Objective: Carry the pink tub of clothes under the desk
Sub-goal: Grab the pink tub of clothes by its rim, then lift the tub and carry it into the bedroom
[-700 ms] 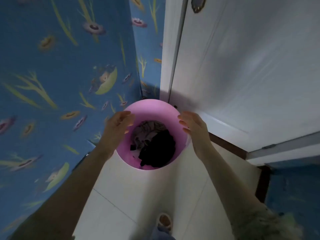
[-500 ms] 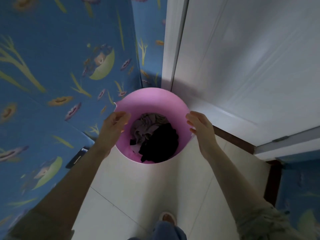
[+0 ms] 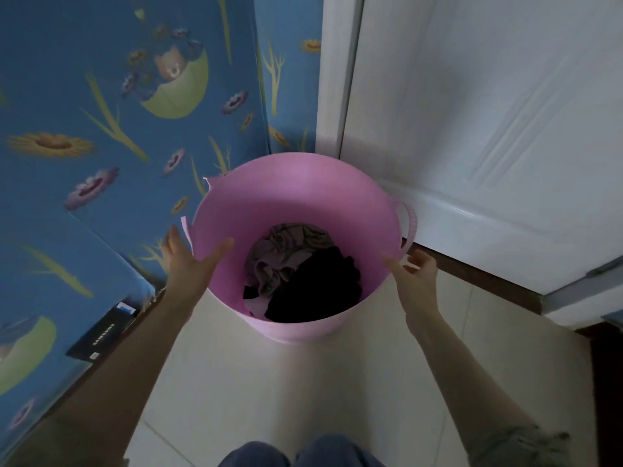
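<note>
Both hands spread wide — left hand (image 3: 188,264) with its thumb over the tub (image 3: 296,210) rim, right hand (image 3: 416,276) just beside the other side, fingers loose, gripping nothing. Tub sits on the floor (image 3: 303,392) by the door (image 3: 488,129) — clothes (image 3: 303,284) inside.
</note>
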